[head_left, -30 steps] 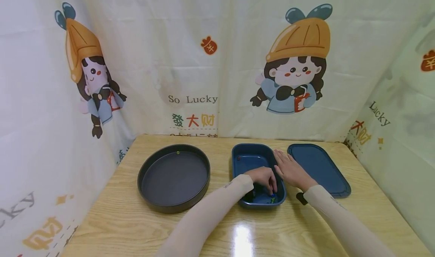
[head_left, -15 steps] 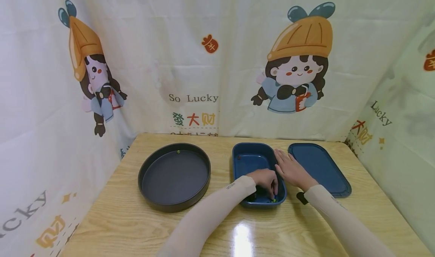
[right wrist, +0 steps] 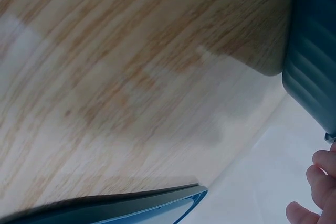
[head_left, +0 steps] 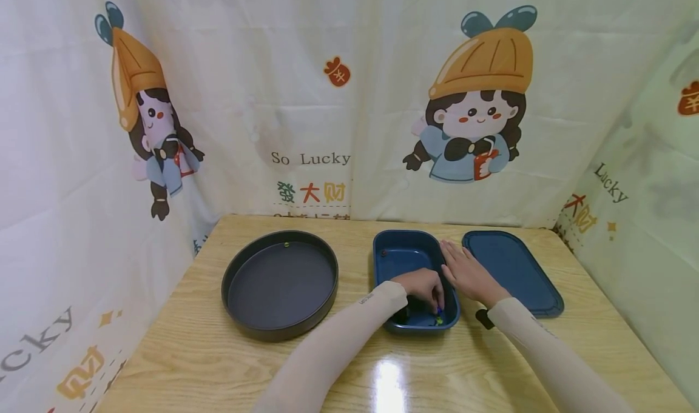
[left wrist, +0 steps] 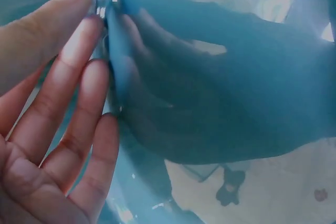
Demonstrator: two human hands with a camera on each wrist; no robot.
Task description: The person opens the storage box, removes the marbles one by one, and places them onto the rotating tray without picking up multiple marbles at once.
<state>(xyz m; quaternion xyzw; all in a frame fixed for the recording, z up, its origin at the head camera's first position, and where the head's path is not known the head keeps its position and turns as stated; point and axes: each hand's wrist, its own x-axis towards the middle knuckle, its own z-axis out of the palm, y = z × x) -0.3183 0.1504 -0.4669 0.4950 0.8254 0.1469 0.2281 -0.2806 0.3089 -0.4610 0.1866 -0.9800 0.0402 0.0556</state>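
Note:
My left hand (head_left: 422, 285) reaches down inside the deep blue rectangular container (head_left: 406, 234). Its thumb and forefinger pinch a small blue ball (head_left: 439, 310), which is mostly hidden by the fingertips. Just below it, at the container's near right corner, sits a small yellow-green ball (head_left: 439, 321). A dark reddish ball (head_left: 384, 253) lies near the container's far left corner. On the container's right rim rests my right hand (head_left: 469, 273), fingers straight. In the left wrist view, the left hand (left wrist: 68, 103) is beside the glossy blue wall, thumb and forefinger tips together.
A round dark grey pan (head_left: 281, 334) stands to the left on the wooden table (head_left: 218, 370), with one small yellow-green ball (head_left: 286, 244) at its far edge. A flat blue lid (head_left: 513, 273) lies right of the container. Printed curtains (head_left: 382, 97) surround the table's back and sides.
My left hand dips to the near right corner of the container, then rises slightly with the blue ball, leaving the yellow-green ball below. My right hand stays on the rim.

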